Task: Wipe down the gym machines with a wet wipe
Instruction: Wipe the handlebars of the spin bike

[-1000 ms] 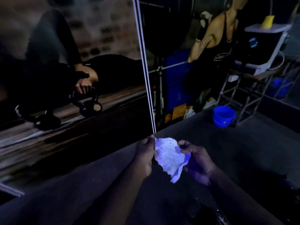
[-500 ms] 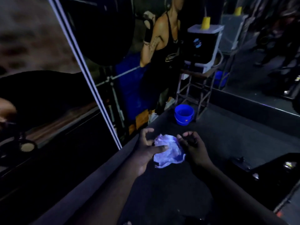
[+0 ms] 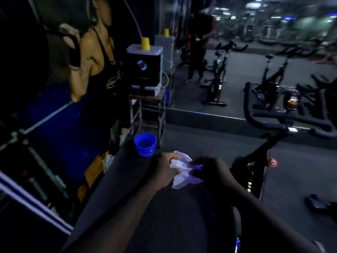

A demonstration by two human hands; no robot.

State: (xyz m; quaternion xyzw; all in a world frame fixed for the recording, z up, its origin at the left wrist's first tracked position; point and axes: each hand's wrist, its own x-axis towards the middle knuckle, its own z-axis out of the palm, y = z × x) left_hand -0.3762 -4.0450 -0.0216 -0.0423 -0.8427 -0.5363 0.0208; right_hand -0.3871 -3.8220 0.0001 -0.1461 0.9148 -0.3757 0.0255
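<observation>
The crumpled white wet wipe (image 3: 180, 166) hangs in the air between both hands, just below the middle of the view and above the dark floor (image 3: 182, 220). The left hand (image 3: 163, 170) grips its left edge with curled fingers. The right hand (image 3: 215, 170) pinches its right side, and a loose flap droops beneath. The wipe touches no machine.

At eleven o'clock from the hands a blue bucket (image 3: 145, 146) stands on the floor, just beside the foot of a metal stand (image 3: 160, 114). The stand carries a black-and-white box (image 3: 144, 68) topped by an upturned yellow cup (image 3: 145, 43). At two o'clock from the hands stands a black spin bike (image 3: 255, 161), its handlebars (image 3: 269, 115) reaching towards three o'clock. A wall poster (image 3: 94, 61) of an athlete fills ten o'clock.
</observation>
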